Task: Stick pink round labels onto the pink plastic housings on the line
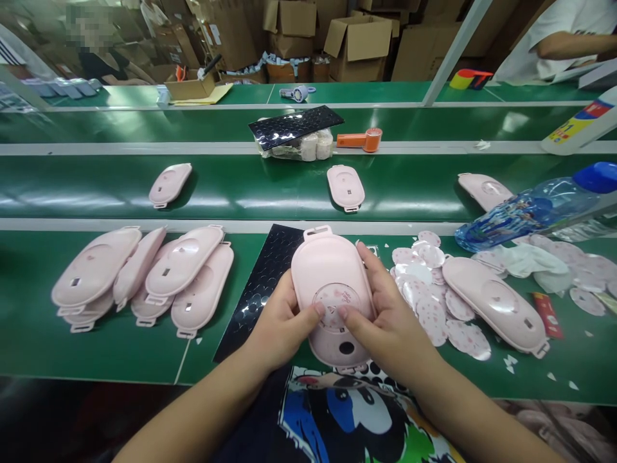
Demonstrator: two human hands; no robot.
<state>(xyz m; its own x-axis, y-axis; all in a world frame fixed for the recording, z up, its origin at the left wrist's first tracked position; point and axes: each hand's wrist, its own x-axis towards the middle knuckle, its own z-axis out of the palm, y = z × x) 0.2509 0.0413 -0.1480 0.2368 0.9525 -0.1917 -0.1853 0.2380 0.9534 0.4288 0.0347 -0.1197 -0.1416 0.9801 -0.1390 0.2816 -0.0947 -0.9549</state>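
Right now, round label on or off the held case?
On: the round label lies on the pink case, thumbs over it. Can't tell if fully stuck.

One pink casing [330,260] is held. On the green surfaces, six casings [186,265] are counted left of it, three beyond it and one to its right, beside round discs [431,318] too overlapped to be counted. Two black sheets [253,283] are seen, one left of it and one beyond.

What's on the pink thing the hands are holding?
The pink thing bears a patterned disc and a black spot. Thumbs partly cover the disc; its underside is hidden.
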